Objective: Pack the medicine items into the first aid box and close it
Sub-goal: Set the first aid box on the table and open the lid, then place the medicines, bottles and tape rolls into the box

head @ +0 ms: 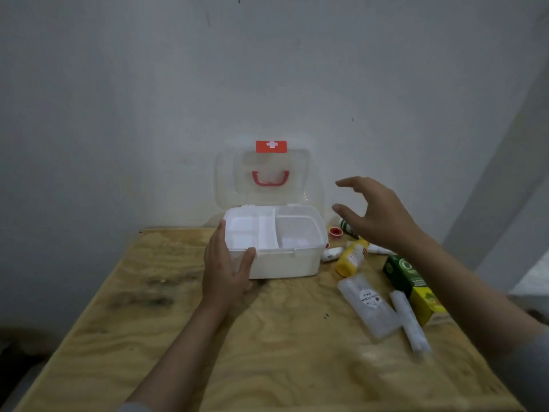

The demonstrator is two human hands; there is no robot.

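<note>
A: Count, boxes? 
B: One first aid box (285, 260), clear lid (267, 176) up; one compartment tray (252, 230) inside.
A: Loose items, right side?
B: One yellow bottle (352, 258), one green-and-yellow carton (413, 288), one clear flat case (368, 304), one wrapped roll (411, 324), one red cap (336, 232). White tubes partly hidden; number unclear.
A: Hands?
B: Two: left hand (225, 269), right hand (374, 215).
</note>
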